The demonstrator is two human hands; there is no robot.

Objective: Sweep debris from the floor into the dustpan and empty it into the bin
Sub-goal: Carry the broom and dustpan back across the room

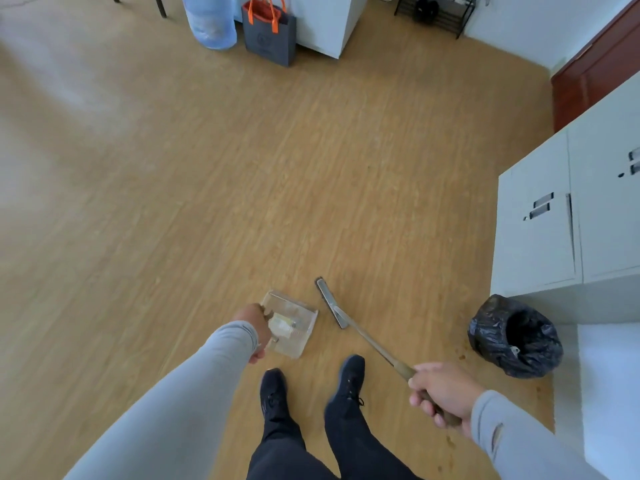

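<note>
The left hand (258, 332) gripped the clear dustpan (289, 323), loaded with pale debris (282, 325); the right hand (440, 393) grasped the broom (349, 327). The bin (516, 336) stood at 3 o'clock. Risk: tilting the dustpan during carry would probably spill debris.

Left hand (258, 332) grips dustpan (294, 323) (clear); right hand (440, 393), broom (332, 306).

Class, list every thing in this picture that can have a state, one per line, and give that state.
Clear plastic dustpan: held low by the left hand, pale debris inside.
Long-handled broom: gripped by the right hand, head beside the dustpan.
Bin with black liner: upright, open.
Grey bag with orange handles: standing upright.
White cabinet doors: closed.
</note>
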